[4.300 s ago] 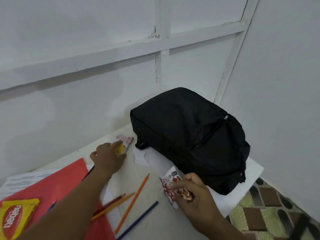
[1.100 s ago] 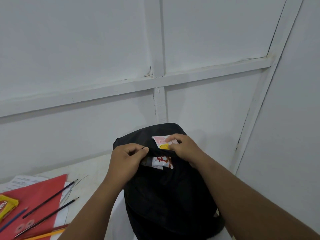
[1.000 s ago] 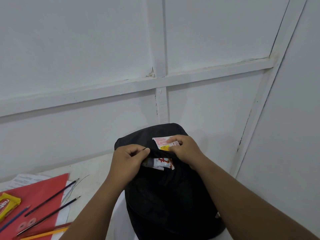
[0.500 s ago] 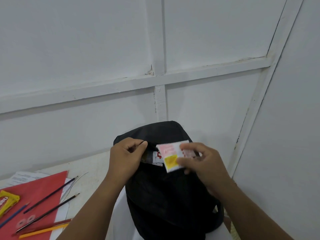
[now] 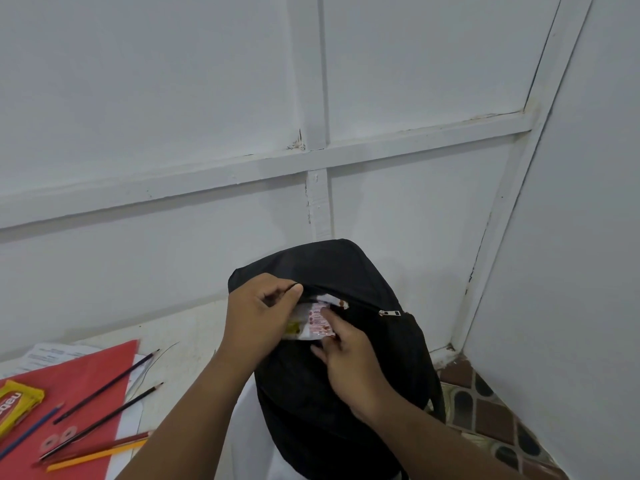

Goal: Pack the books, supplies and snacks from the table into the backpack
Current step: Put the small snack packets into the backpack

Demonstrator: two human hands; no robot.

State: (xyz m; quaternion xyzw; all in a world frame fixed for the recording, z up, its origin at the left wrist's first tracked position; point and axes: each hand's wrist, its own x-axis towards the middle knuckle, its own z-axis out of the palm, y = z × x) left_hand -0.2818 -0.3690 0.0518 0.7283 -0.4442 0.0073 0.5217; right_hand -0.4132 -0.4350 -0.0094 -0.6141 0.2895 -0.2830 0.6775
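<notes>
A black backpack (image 5: 346,375) stands upright on the white table, its front pocket unzipped. My left hand (image 5: 258,317) pinches the pocket's upper edge and holds it apart. My right hand (image 5: 346,355) pinches a small pink and white snack packet (image 5: 317,322) with a yellow patch, partly inside the pocket mouth. Another white packet (image 5: 332,300) peeks out of the pocket behind it. The silver zipper pull (image 5: 389,312) sits at the pocket's right end.
On the table at left lie a red folder (image 5: 86,372) over papers, a yellow snack bag (image 5: 17,405) and several pencils (image 5: 107,386). White panelled walls close in behind and to the right. A patterned floor (image 5: 491,410) shows at lower right.
My right hand has brought the pink packet down from in front of the bag into the pocket mouth. The left hand keeps holding the pocket edge.
</notes>
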